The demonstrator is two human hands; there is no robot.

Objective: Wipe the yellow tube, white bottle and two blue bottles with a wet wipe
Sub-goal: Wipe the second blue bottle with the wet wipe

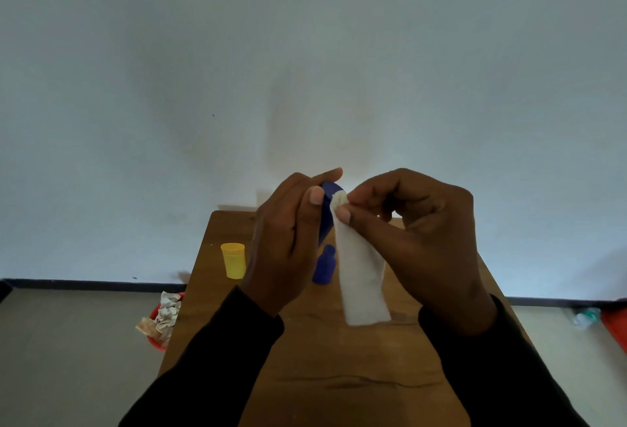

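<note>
My left hand point(285, 240) grips a blue bottle point(326, 209); my right hand point(417, 240) pinches the wipe point(361, 277) against it. Below: wooden table point(305, 358); beyond: pale wall point(305, 53).

Blue bottles point(324, 265), yellow tube point(233, 260), white wipe point(363, 277), brown table point(339, 375).

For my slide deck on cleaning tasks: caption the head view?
Left hand holds a blue bottle while right hand pinches a wet wipe against it, above a wooden table.
</note>
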